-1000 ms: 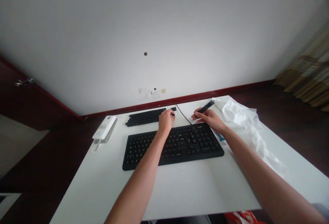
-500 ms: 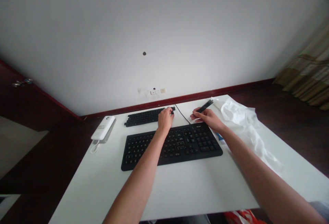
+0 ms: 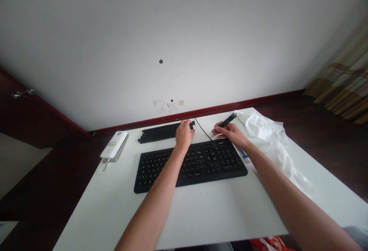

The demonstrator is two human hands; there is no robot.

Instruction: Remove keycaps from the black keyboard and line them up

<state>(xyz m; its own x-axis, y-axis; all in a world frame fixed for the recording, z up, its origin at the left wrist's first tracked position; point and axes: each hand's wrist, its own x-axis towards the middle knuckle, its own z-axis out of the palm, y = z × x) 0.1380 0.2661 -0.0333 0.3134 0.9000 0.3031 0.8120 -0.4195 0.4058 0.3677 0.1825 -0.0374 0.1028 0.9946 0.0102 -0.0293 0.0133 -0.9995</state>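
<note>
A black keyboard (image 3: 218, 159) lies across the table; its left and middle parts show pale key mounts, while black keycaps cover its right end. Behind it, a block of loose black keycaps (image 3: 158, 133) is laid out in rows. My left hand (image 3: 184, 134) is over the right end of those rows, fingers bent and closed on a small black piece that looks like a keycap (image 3: 191, 126). My right hand (image 3: 230, 132), above the keyboard's far right corner, grips a black stick-shaped tool (image 3: 228, 119) slanting up to the right; its exact kind is unclear.
A white power bank (image 3: 113, 144) with a short white cable (image 3: 105, 166) lies at the left table edge. Crumpled white plastic sheeting (image 3: 267, 136) covers part of the right side. A black cord (image 3: 202, 129) runs back from the keyboard. A wall (image 3: 201, 51) rises behind the white table (image 3: 115, 212).
The whole view has shifted slightly. My left hand's fingers have moved a little over the loose keycaps; my right hand keeps the black tool in nearly the same position.
</note>
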